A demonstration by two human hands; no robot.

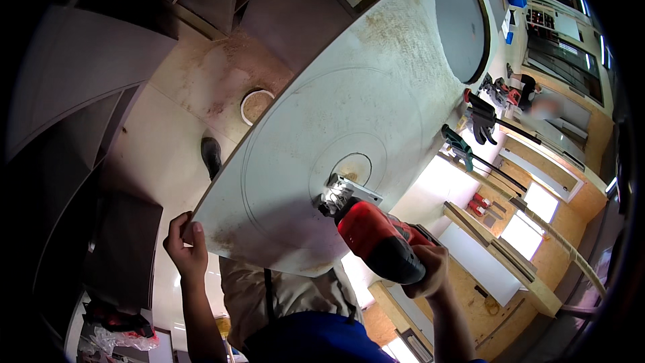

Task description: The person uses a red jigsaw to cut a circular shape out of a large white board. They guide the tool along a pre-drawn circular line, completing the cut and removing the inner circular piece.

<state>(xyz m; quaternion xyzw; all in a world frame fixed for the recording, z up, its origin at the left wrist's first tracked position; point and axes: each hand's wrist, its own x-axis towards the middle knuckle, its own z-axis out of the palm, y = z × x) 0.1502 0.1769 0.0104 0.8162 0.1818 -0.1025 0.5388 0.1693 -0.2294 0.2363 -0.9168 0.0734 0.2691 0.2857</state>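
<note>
My right hand point(428, 270) grips the handle of a red and black jigsaw point(379, 238). The saw's metal base sits on a large pale board point(289, 138) at the edge of a small circle, where a dark cut line point(366, 158) curves round. Its blade is hidden under the metal foot. Larger circles are drawn in thin lines around this one. At the board's near left corner, my left hand point(189, 245) pinches the edge, thumb on top and fingers beneath. Sawdust point(396, 27) lies scattered across the board's surface.
A big round cutout point(462, 23) opens at the board's far right end. Two bar clamps point(485, 117) stick out from the right edge. On the floor stand a round white bucket point(256, 106) and dark panels point(87, 74) at left. Another person point(527, 91) is at the far right.
</note>
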